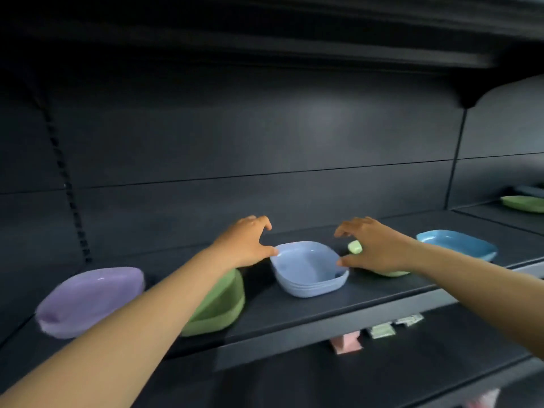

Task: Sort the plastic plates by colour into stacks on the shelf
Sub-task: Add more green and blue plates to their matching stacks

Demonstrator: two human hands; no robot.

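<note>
A stack of periwinkle-blue plates (309, 270) stands mid-shelf. My left hand (245, 245) is at its left rim, thumb touching the edge and fingers arched above. My right hand (374, 248) is at its right rim, thumb tip on the edge, fingers spread over it. Neither hand has closed around the stack. To the left, a green stack (223, 307) is partly hidden by my left forearm, and a purple stack (88, 298) lies further left. A pale green plate (357, 248) lies under my right hand. A brighter blue plate (457, 244) lies to the right.
The dark shelf (323, 313) has a front lip. On the adjoining shelf bay at far right lie a green plate (524, 203) and a dark blue one behind it. Small pink and green packets (379, 331) lie on the shelf below. Another shelf hangs overhead.
</note>
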